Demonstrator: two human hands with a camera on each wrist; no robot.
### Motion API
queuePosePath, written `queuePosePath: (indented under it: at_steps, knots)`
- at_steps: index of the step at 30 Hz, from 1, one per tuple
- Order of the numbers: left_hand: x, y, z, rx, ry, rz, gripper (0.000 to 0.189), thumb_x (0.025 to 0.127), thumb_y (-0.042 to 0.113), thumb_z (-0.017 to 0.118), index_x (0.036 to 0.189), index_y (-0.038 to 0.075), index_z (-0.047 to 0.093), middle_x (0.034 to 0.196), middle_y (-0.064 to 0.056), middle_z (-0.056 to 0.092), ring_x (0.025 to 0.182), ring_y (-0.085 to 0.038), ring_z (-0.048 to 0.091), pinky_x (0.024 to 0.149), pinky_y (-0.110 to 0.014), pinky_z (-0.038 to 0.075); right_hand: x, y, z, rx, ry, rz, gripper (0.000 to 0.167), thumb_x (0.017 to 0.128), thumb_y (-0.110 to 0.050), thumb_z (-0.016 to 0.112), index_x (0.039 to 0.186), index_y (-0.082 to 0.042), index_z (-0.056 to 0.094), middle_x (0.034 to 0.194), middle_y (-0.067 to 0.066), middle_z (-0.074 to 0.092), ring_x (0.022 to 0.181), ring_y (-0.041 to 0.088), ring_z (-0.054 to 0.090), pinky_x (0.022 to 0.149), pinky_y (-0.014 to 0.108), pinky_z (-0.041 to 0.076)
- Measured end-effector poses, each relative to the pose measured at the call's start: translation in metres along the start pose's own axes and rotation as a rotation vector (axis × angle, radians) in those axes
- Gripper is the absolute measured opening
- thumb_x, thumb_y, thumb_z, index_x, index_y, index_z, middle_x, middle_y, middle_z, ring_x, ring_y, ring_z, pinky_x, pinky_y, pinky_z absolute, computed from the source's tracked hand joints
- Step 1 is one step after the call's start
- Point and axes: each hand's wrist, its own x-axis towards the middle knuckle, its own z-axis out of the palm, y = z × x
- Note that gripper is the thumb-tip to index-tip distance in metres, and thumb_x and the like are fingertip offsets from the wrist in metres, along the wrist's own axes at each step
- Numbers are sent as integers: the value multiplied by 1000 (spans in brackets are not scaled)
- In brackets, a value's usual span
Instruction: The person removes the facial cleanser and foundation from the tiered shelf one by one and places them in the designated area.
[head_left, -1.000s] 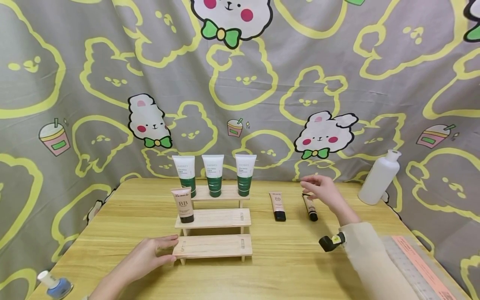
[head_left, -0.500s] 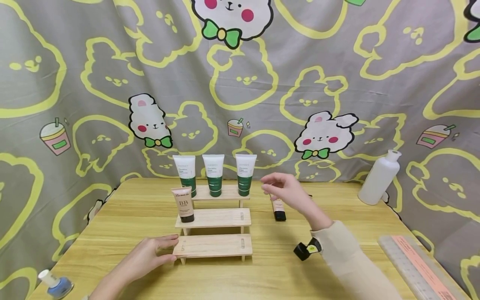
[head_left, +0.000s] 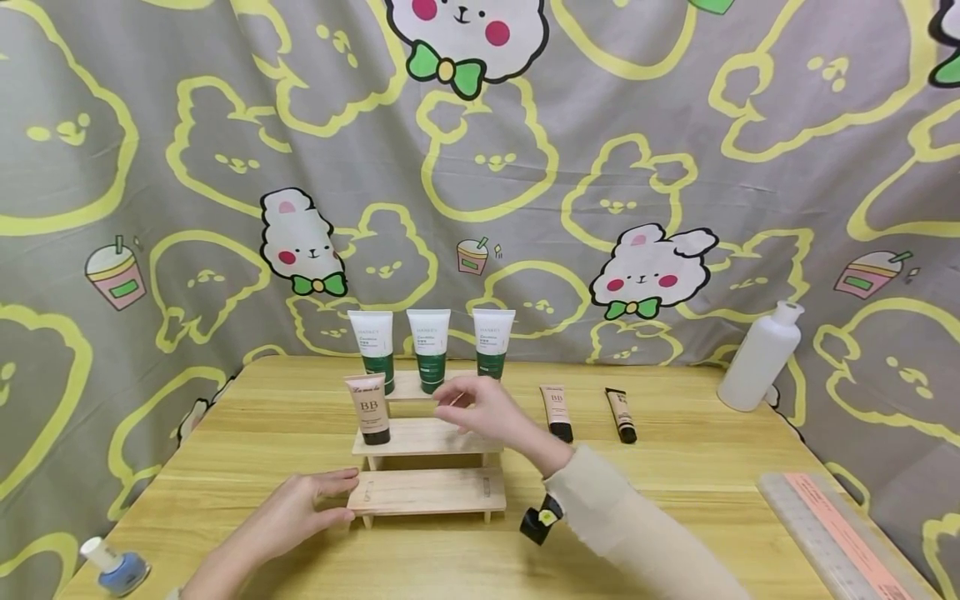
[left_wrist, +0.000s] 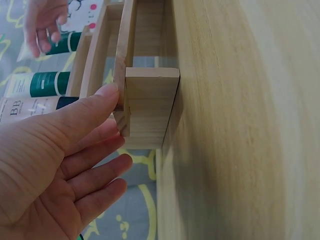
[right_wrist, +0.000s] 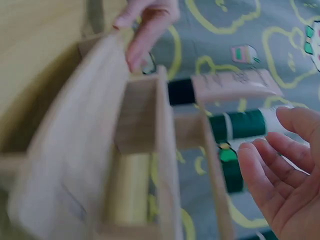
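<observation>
My left hand (head_left: 300, 510) pinches the left end of the lowest step of a three-tier wooden display stand (head_left: 427, 490), thumb and forefinger at the board's edge. Over the right part of the middle step hovers my right hand (head_left: 487, 410), fingers loosely bent and holding nothing. It partly covers the base of the right-hand white-and-green tube (head_left: 492, 329). Two more such tubes, a middle one (head_left: 430, 350) and a left one (head_left: 372, 337), stand on the top step. A beige BB cream tube (head_left: 368, 408) stands upright at the left end of the middle step.
On the table right of the stand lie a BB cream tube (head_left: 556, 410) and a slimmer black-capped tube (head_left: 621, 415). A white bottle (head_left: 760, 357) stands at the back right, with a ruler (head_left: 832, 533) nearer. Blue nail polish (head_left: 116, 568) sits front left.
My right hand has swept left from above the slim black-capped tube, past the BB cream tube, to the stand. The left hand has stayed at the lowest step.
</observation>
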Motion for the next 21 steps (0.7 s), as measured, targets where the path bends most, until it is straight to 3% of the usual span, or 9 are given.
queuePosePath:
  at_steps: [4, 10, 16, 21]
  knots:
    - [0, -1, 1, -3, -6, -4, 46, 80, 35, 69, 111, 1, 66, 119, -12, 59, 110, -32, 54, 91, -47, 41, 7, 0, 22, -16, -7, -1, 18, 85, -14, 68, 100, -5, 67, 87, -1, 63, 75, 10, 58, 65, 23, 52]
    - [1, -2, 1, -6, -9, 2, 47, 80, 37, 69, 111, 1, 66, 119, -12, 59, 110, -31, 54, 91, -46, 41, 19, 3, 47, 95, 1, 74, 21, 84, -12, 69, 103, -4, 65, 84, -2, 61, 68, 9, 57, 51, 25, 53]
    - [1, -2, 1, -10, -15, 2, 49, 81, 38, 68, 111, 0, 66, 119, -13, 59, 110, -31, 53, 91, -46, 41, 27, 4, 62, 129, -9, 144, 30, 83, -14, 70, 110, -3, 63, 87, -4, 59, 65, 7, 57, 50, 24, 53]
    - [1, -3, 1, -6, -19, 5, 48, 81, 39, 67, 111, 1, 66, 119, -11, 60, 110, -30, 53, 91, -45, 42, 32, 2, 70, 133, -3, 140, 30, 83, -15, 70, 110, -4, 63, 88, -3, 59, 63, 11, 59, 48, 23, 51]
